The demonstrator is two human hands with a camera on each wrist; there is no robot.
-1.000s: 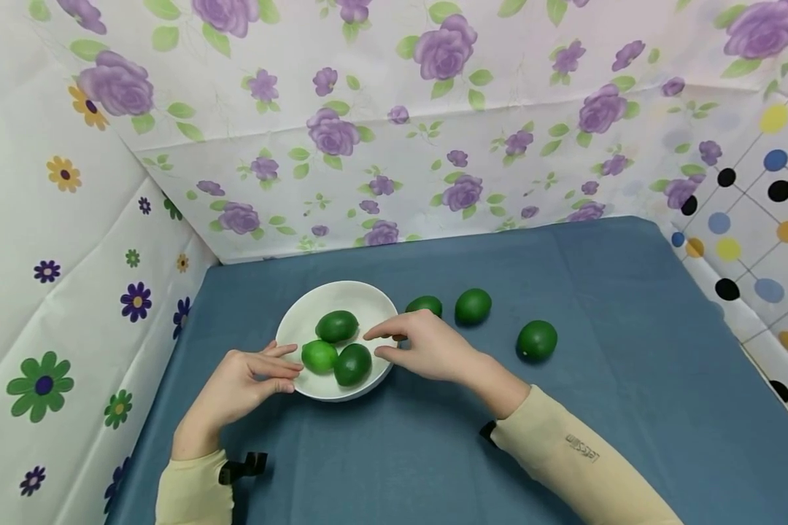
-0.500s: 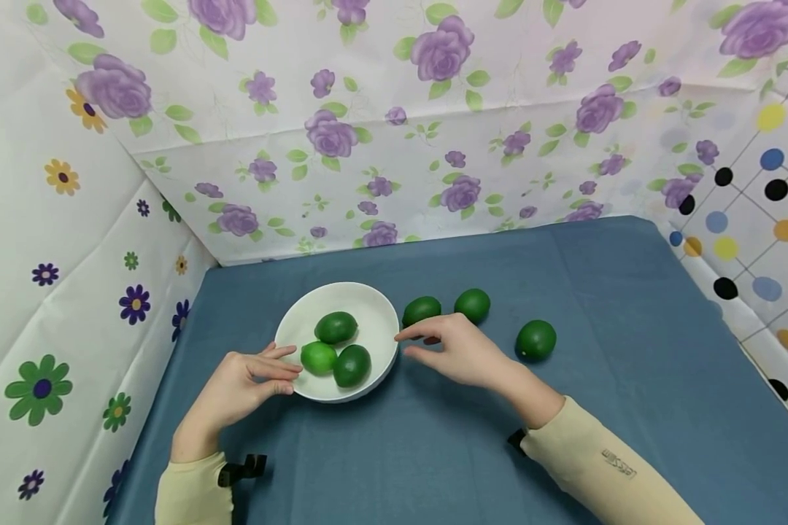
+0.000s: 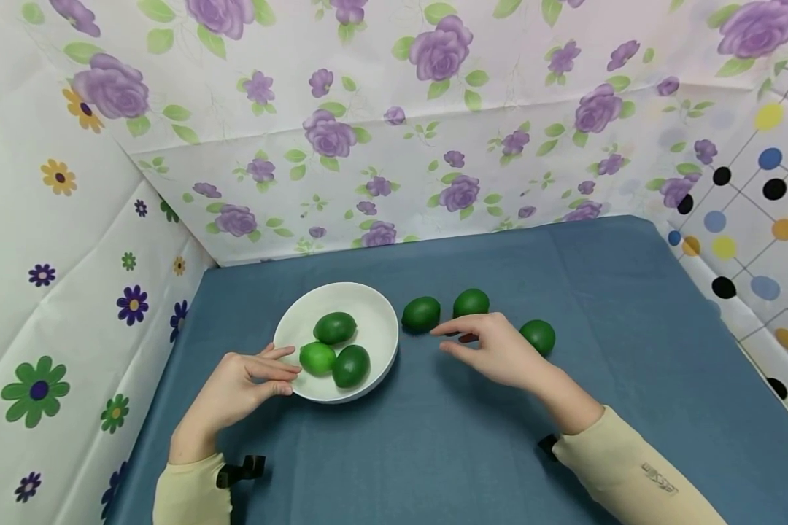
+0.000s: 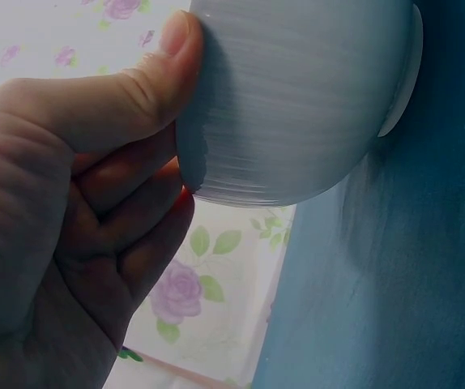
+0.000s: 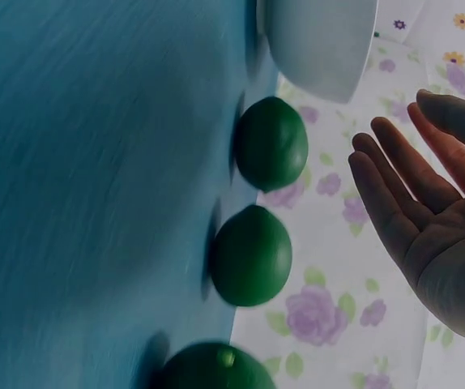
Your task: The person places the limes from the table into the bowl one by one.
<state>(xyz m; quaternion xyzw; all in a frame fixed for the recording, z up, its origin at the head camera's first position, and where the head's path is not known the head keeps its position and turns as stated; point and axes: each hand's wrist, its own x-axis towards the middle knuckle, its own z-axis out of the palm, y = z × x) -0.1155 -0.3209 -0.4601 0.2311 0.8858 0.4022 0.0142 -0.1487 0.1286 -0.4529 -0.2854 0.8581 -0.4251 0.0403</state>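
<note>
A white bowl (image 3: pixel 374 321) on the blue cloth contains a light green lime (image 3: pixel 317 358) and two dark green limes, one behind (image 3: pixel 335 328) and one at the right (image 3: pixel 351 366). My left hand (image 3: pixel 246 383) pinches its left rim; in the left wrist view the thumb (image 4: pixel 180 40) lies on the near side, with the other fingers at the edge. To the right of the bowl my right hand (image 3: pixel 499 350) hovers with nothing in it, fingers extended. Close by lie three dark green limes: one beside the bowl (image 3: pixel 422 314), one behind the hand (image 3: pixel 470 302), one partly hidden by it (image 3: pixel 538 337).
A blue cloth (image 3: pixel 381 467) covers the table. Behind it hangs a curtain with purple roses (image 3: pixel 394 175). Flower-patterned sheeting (image 3: pixel 105 313) borders the left side, and dotted sheeting (image 3: pixel 748 240) the right.
My right hand has withdrawn from over the bowl's right rim and moved rightward across the cloth. The left hand, bowl and limes keep their places.
</note>
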